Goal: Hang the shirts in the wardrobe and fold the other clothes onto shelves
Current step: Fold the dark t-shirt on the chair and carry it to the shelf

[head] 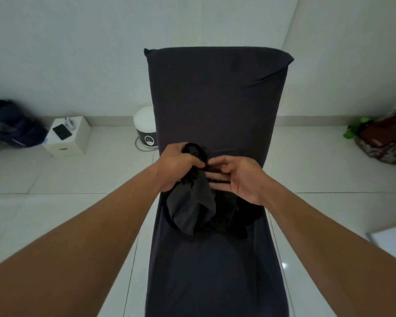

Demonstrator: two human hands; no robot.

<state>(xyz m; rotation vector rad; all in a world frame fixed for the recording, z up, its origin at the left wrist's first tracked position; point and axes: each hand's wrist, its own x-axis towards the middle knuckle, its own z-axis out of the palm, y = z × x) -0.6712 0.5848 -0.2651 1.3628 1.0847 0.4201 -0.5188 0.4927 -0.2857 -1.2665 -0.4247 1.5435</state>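
Black garment (192, 209) hangs bunched from our left hand (178, 167), fingers curled tight round its top, above a dark-covered mattress (215, 99). Our right hand (240, 178) touches the fabric just beside it, fingers nearly straight, not clearly gripping anything.

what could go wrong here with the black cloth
The left hand grips the black cloth in one bunched fistful, so it may fold creased. The right hand only touches it with open fingers, so the hanging part could slip. Black on the dark mattress, its edges are hard to find.
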